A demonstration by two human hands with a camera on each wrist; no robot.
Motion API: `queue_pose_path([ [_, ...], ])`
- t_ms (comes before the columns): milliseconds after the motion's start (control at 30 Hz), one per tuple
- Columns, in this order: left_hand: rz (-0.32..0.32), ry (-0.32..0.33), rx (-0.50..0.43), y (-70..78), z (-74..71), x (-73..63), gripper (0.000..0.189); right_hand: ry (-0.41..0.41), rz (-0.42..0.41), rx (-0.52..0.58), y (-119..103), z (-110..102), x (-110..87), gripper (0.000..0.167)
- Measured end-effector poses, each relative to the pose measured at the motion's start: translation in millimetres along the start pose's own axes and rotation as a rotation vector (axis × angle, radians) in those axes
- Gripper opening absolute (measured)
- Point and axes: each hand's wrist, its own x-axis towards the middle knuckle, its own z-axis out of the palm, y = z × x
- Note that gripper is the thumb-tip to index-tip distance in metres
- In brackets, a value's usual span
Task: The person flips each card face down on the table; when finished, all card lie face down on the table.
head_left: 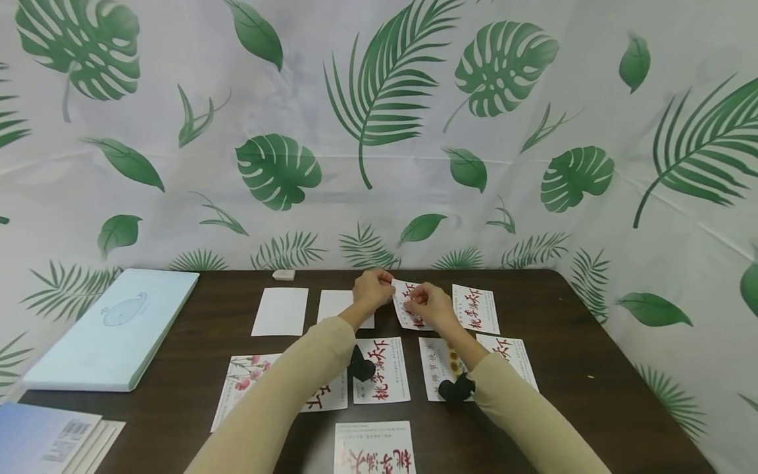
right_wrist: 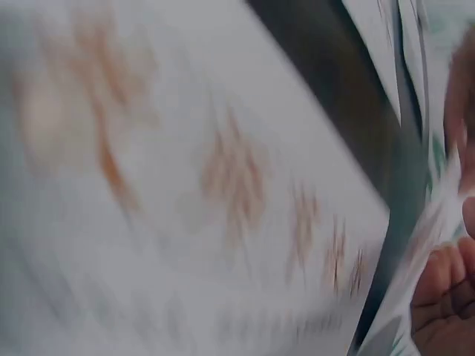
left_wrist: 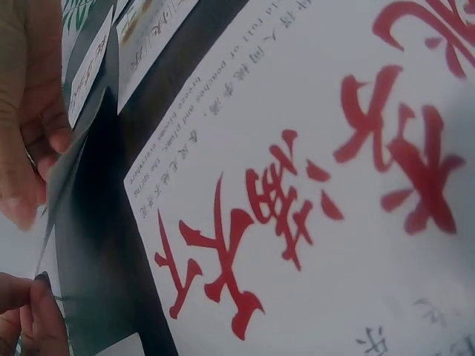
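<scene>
Both hands are at the back of the dark table, at one white card with red brush characters [head_left: 401, 293]. My left hand [head_left: 372, 289] pinches its upper left edge. On the right side, my right hand [head_left: 432, 306] pinches the same card between thumb and fingers. Seen nearly edge-on in the left wrist view, the card [left_wrist: 78, 148] is tilted between the right hand [left_wrist: 26, 111] above and the left hand [left_wrist: 30, 319] below. The right wrist view is blurred, with part of a hand [right_wrist: 445, 297] at its right edge.
Matching cards lie right [head_left: 476, 309], below [head_left: 381, 372] and in front [head_left: 373, 438]. Two blank white cards [head_left: 280, 311] lie left, near a small white block [head_left: 283, 274]. A floral card [head_left: 243, 382], a light-blue box [head_left: 112, 332] and stacked booklets [head_left: 47, 434] are farther left. Leaf-print cloth [head_left: 379, 217] hangs behind.
</scene>
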Motion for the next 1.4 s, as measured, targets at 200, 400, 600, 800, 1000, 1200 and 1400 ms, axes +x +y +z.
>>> queue_pose_path([
  [200, 0.005, -0.012, -0.009, 5.2, -2.1, -1.9, 0.02, -0.023, -0.038, -0.117, -13, 12, -12.4, 0.03],
  [400, 0.018, -0.048, -0.159, 8.0, -1.2, -5.0, 0.02, 0.003, -0.086, -0.161, -19, 7, -17.3, 0.018],
  [600, 0.051, -0.174, -0.474, 6.5, -2.2, -9.1, 0.025, 0.122, -0.144, -0.146, -19, -16, -16.3, 0.012],
  [800, -0.022, -0.199, -0.45, -2.5, -0.3, -18.1, 0.04, 0.341, -0.135, -0.108, -14, -39, -12.6, 0.011],
  [1000, -0.07, -0.179, -0.478, -7.3, 5.2, -25.5, 0.043, 0.354, -0.009, 0.056, -10, -43, -12.1, 0.011],
  [1200, -0.006, -0.099, -0.313, -7.5, 4.7, -28.7, 0.031, 0.269, 0.142, 0.226, 4, -31, -8.8, 0.015],
  [1400, 0.089, -0.06, 0.017, -8.6, -1.7, -33.0, 0.025, 0.139, 0.196, 0.034, 15, -24, -8.8, 0.021],
])
